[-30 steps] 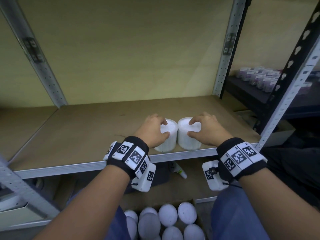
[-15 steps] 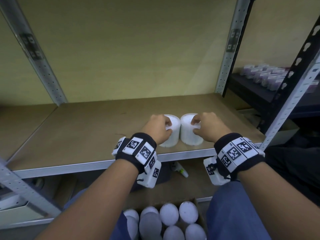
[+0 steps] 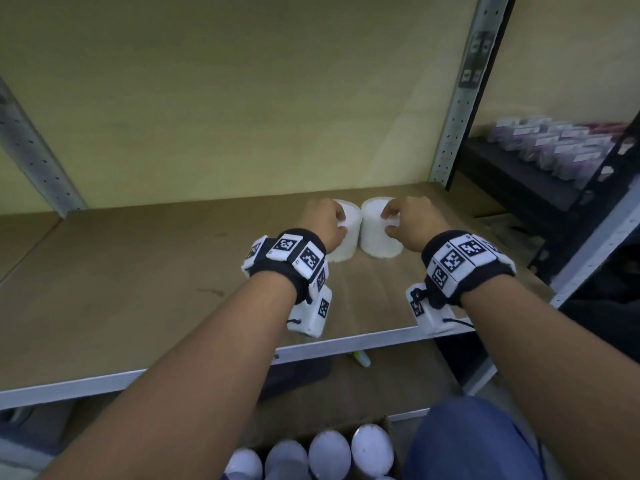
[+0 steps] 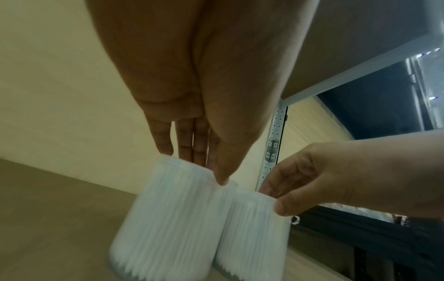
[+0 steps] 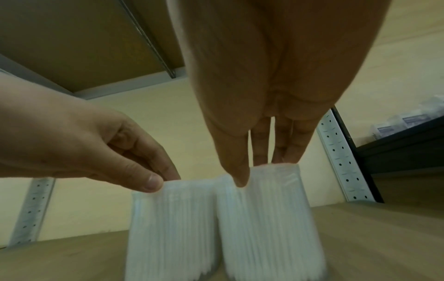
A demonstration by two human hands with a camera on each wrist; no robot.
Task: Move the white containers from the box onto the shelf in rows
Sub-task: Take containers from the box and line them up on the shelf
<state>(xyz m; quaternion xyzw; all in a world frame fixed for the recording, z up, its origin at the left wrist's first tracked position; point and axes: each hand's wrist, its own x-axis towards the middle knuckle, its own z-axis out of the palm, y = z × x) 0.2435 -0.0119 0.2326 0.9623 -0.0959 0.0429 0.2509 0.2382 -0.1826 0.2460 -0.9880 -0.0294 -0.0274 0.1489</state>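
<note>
Two white containers (image 3: pixel 360 233) side by side on shelf (image 3: pixel 138 289), gripped under both hands (image 3: pixel 367 220).

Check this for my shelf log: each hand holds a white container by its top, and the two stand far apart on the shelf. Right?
Not quite. The left container and right container stand side by side, touching or nearly so, as both wrist views show. The left hand and right hand do hold the tops, on the shelf.

Beside and below the wooden rack

A dark metal side shelf (image 3: pixel 512 174) at right carries rows of small purple-labelled packets (image 3: pixel 561 147); a small white tube with a yellow-green tip (image 3: pixel 361 358) lies on the lower level.
</note>
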